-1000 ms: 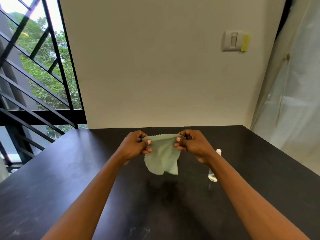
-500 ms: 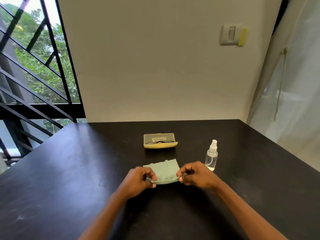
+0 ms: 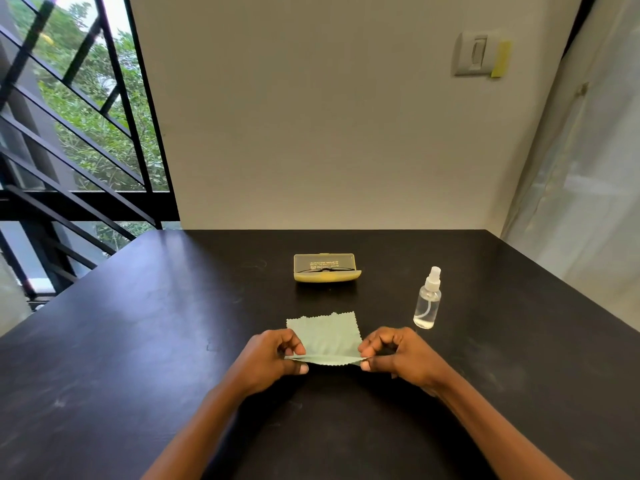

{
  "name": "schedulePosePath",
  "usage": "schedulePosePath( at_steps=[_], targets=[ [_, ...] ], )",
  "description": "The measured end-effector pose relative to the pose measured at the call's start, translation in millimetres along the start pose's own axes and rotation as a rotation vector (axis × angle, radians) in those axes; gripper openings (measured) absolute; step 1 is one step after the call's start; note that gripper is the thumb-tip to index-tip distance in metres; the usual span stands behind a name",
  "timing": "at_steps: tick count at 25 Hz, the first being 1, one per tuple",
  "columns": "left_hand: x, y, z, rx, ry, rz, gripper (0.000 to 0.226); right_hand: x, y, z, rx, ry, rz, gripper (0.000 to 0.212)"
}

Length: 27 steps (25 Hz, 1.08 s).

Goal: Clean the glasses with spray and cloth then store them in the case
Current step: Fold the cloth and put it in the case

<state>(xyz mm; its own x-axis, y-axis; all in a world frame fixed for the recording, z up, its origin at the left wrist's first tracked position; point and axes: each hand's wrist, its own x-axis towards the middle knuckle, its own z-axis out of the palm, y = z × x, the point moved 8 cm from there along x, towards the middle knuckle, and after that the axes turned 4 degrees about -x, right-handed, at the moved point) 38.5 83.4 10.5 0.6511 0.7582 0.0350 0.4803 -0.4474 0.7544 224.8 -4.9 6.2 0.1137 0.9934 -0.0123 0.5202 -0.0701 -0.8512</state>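
Fingers (image 3: 367,365) of both hands pinch the near corners of the cloth (image 3: 325,336), limp and light, in front of the case (image 3: 326,268).

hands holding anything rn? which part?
Both hold the green cloth: left hand pinches its near-left corner, right hand its near-right corner. The far part lies on the table.

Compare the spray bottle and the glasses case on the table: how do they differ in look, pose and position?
The spray bottle is clear with a white nozzle and a little liquid at the bottom; the glasses case is yellow with a translucent lid. The bottle stands upright, while the case lies flat and open, with dark glasses inside. The bottle sits right of the green cloth; the case lies beyond it. Both rest untouched on the black table.
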Motion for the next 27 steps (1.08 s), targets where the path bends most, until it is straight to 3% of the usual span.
schedulePosePath(
  at_steps=[5, 8, 12, 20, 24, 27],
  targets=[
    [-4.5, -0.4, -3.3, -0.103, 0.034, 0.038, 0.007, 3.3, 2.4, 5.2, 0.189, 0.02, 0.036, 0.01],
    [-8.1, 7.7, -9.0, -0.002, 0.125, 0.134, 0.023, 4.2, 4.2, 3.7, 0.261, 0.045, 0.044, 0.007],
    [-16.0, 16.2, -15.8, -0.004, 0.218, 0.243, 0.027, 4.0, 5.1, 3.5, 0.307, 0.044, 0.047, 0.007],
    [-12.1, 1.0, -17.0, -0.178, 0.255, 0.062, 0.019, 9.8, 9.8, 4.4, 0.311, 0.072, 0.124, 0.007],
    [-4.0, 0.0, -14.4, -0.23, 0.251, -0.002, 0.004, 15.9, 7.1, 3.6, 0.285, 0.104, 0.143, 0.01],
    [3.7, 1.4, -8.2, -0.211, 0.233, -0.034, 0.01, 22.5, 7.5, 3.4, 0.281, 0.142, 0.164, 0.009]
  ],
)
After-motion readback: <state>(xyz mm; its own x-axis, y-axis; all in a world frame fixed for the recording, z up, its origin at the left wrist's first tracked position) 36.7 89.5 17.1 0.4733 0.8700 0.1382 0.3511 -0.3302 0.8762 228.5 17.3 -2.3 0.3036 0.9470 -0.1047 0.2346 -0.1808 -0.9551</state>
